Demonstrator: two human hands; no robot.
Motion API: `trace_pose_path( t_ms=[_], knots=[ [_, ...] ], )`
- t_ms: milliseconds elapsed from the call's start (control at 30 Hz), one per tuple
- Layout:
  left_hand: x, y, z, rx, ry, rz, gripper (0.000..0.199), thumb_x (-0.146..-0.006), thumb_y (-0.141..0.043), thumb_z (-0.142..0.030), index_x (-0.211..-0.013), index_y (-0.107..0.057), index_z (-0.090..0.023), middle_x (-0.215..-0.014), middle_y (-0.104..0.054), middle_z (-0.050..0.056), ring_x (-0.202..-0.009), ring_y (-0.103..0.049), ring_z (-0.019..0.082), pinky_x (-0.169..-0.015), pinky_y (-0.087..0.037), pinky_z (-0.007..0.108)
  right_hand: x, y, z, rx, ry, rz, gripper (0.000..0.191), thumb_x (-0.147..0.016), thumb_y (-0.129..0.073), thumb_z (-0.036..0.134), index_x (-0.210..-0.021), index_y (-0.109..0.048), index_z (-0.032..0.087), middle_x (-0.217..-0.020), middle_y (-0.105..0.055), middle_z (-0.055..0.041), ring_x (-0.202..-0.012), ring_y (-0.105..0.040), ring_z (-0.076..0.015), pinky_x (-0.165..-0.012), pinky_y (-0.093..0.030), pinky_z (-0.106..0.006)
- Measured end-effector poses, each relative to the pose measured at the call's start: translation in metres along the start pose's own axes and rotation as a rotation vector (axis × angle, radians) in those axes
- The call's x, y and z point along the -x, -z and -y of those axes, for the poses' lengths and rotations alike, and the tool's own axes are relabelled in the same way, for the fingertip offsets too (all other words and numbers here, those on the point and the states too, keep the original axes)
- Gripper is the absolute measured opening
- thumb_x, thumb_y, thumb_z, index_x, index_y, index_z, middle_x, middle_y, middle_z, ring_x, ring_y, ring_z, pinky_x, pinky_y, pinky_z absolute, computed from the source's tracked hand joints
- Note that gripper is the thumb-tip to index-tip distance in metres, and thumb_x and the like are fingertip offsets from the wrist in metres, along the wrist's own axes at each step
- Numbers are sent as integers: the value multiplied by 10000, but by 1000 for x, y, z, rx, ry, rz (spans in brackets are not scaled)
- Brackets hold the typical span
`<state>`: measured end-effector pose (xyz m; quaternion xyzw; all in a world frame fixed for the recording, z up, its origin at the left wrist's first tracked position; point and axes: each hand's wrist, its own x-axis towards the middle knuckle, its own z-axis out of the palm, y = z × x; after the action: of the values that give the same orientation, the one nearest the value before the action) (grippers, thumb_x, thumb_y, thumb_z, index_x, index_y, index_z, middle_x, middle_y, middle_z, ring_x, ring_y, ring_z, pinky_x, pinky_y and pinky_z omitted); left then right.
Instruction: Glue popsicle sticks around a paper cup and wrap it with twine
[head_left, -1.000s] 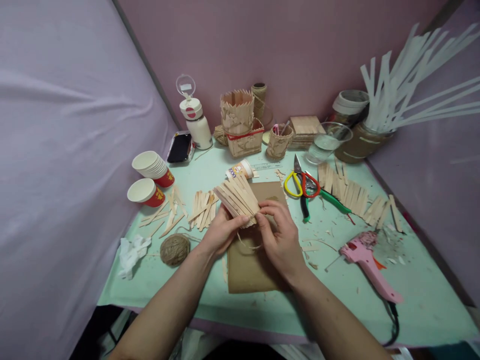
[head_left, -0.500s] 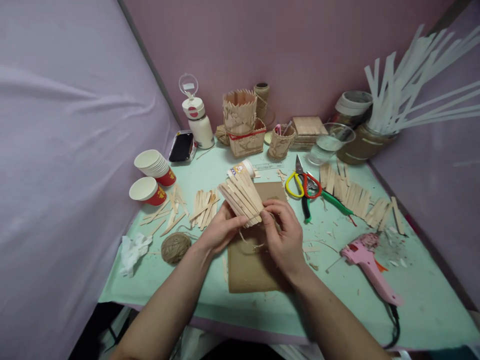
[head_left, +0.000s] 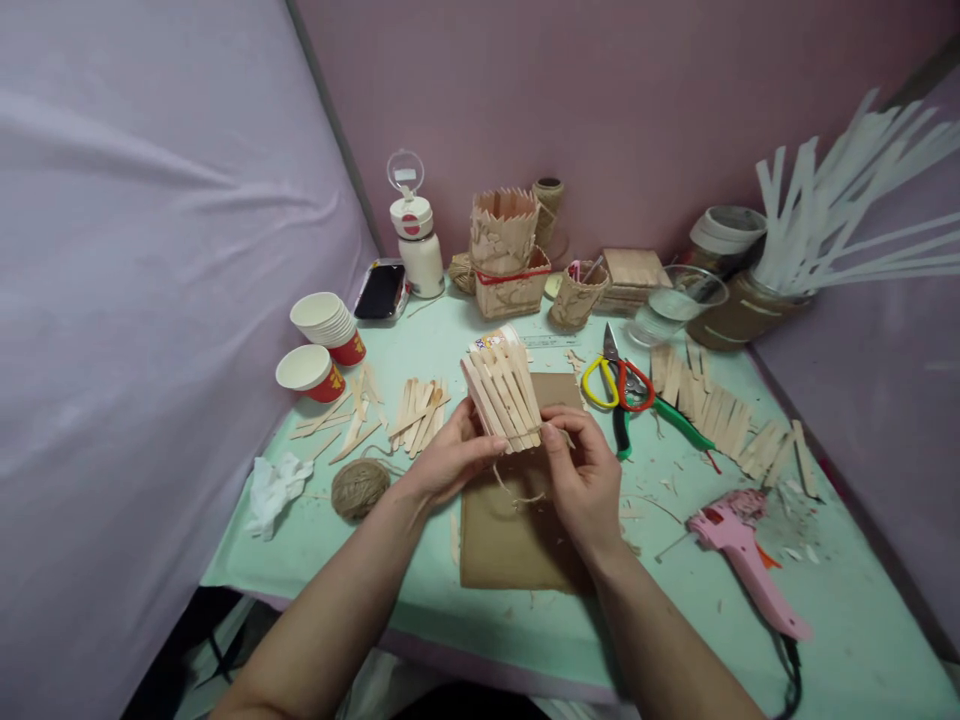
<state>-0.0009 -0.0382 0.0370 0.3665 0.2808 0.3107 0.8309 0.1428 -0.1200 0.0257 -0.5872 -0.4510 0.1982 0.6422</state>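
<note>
Between my two hands is a paper cup [head_left: 504, 392] covered with flat wooden sticks, its printed rim showing at the top. My left hand [head_left: 459, 455] wraps the cup's lower left side, thumb across the sticks. At the lower right edge my right hand [head_left: 577, 460] pinches twine against the cup with thumb and forefinger. A band of twine [head_left: 523, 434] runs round the sticks near the base, and a loose end hangs below. Under the hands lies a brown board [head_left: 510, 550]. A ball of twine [head_left: 360, 489] rests left of my left forearm.
Wooden sticks [head_left: 420, 415] and paper cups [head_left: 311, 372] are on the left. To the right lie scissors [head_left: 616, 375], green-handled cutters [head_left: 682, 424], a row of sticks [head_left: 705, 400] and a pink glue gun [head_left: 750, 560]. A glass of water [head_left: 667, 315] and stick-covered holders [head_left: 510, 285] stand behind.
The cup has tipped a little more upright in my hands. The whole view has shifted slightly, with things on the table appearing a bit farther right. Both hands keep their hold.
</note>
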Motion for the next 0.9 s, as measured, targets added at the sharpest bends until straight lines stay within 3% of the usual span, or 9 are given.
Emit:
trace_pose_path(
  t_ms=[433, 900],
  knots=[
    [1, -3, 7, 45, -41, -50, 892, -609, -871, -195, -1392, -448, -249, -1344, -630, 128, -1256, -601, 337, -1058, -469, 493, 1, 0, -1, 106, 131, -13, 66, -971, -583, 238, -913, -615, 236, -1048, -652, -43, -1027, -614, -193, -915, -469, -356],
    [-1, -2, 5, 189, 8, 1, 596, -715, -839, -260, -1243, -567, -208, -1306, -670, 127, -1166, -664, 298, -994, -530, 451, -1, 0, 2, 12, 19, -18, 97, -960, -603, 290, -902, -648, 228, -1004, -673, -35, -972, -625, -183, -880, -485, -336]
  ],
)
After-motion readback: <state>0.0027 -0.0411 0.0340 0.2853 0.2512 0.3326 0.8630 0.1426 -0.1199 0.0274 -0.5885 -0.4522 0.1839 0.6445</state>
